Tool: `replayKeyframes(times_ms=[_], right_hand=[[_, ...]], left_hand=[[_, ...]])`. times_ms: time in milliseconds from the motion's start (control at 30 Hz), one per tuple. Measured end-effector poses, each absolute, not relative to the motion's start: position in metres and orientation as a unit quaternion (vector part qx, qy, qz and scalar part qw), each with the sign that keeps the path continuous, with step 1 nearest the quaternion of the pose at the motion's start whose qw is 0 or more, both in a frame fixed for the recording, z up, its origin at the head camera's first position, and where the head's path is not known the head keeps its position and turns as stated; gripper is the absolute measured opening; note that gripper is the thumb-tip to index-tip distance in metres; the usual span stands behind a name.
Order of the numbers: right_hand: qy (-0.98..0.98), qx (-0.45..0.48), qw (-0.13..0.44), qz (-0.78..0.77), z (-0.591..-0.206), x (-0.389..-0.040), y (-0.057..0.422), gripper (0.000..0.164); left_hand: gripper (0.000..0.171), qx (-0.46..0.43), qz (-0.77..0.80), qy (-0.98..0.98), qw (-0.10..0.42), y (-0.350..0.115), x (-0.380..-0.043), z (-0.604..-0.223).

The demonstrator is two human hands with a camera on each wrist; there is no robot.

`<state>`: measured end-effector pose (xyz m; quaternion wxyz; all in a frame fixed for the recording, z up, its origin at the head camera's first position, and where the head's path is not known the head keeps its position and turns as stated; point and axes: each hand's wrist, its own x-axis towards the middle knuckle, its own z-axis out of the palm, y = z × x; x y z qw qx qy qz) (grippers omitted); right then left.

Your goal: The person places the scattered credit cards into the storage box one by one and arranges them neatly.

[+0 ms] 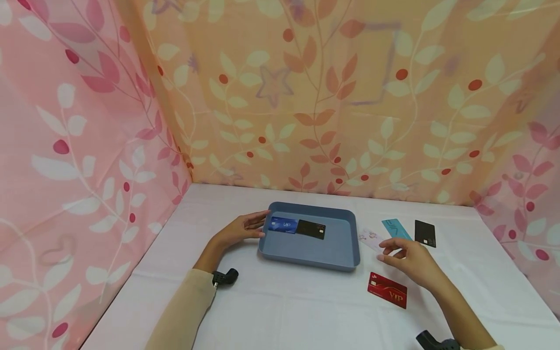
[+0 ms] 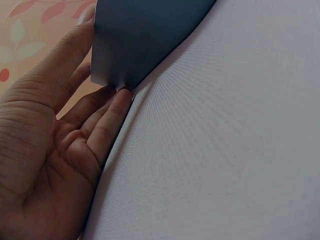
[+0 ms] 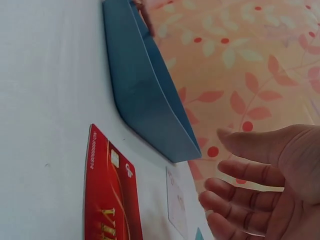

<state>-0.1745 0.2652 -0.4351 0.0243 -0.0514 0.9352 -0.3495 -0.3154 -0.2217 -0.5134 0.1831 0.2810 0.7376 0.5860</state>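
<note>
My left hand (image 1: 238, 230) rests against the left side of a blue-grey tray (image 1: 306, 261), its fingertips at the outer wall and rim. Inside that tray a blue VIP card (image 1: 283, 225) and a black card (image 1: 311, 229) lie end to end. Over the table to the right, my right hand (image 1: 411, 260) hovers with loosely bent fingers and nothing between them. A pale patterned card (image 1: 371, 239) lies by its fingertips, partly covered by them in the head view. Just beyond is a teal card (image 1: 395, 228), and nearer me a red VIP card (image 1: 387, 290).
Another black card (image 1: 425, 234) lies right of the teal one. White cloth (image 1: 280, 311) covers the table. Floral fabric (image 1: 323, 97) hangs along the back edge, with pink patterned fabric (image 1: 87, 146) at the left side and more at the right.
</note>
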Motion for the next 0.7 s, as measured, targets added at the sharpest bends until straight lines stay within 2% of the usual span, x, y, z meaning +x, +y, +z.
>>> replayKeyframes(times_ms=[267, 400, 567, 700], right_hand=[[0.931, -0.056, 0.093, -0.348, -0.442, -0.171, 0.269, 0.053], [0.932, -0.063, 0.118, -0.338, -0.446, -0.171, 0.269, 0.051], [0.934, -0.060, 0.139, -0.325, -0.449, -0.170, 0.268, 0.048], [0.941, -0.054, 0.150, -0.299, -0.452, -0.171, 0.269, 0.052]], left_hand=[[0.077, 0.280, 0.585, 0.739, 0.182, -0.222, -0.317, -0.514], [0.077, 0.281, 0.588, 0.736, 0.182, -0.222, -0.317, -0.515], [0.077, 0.283, 0.592, 0.732, 0.184, -0.222, -0.317, -0.516], [0.078, 0.281, 0.592, 0.733, 0.183, -0.222, -0.317, -0.516]])
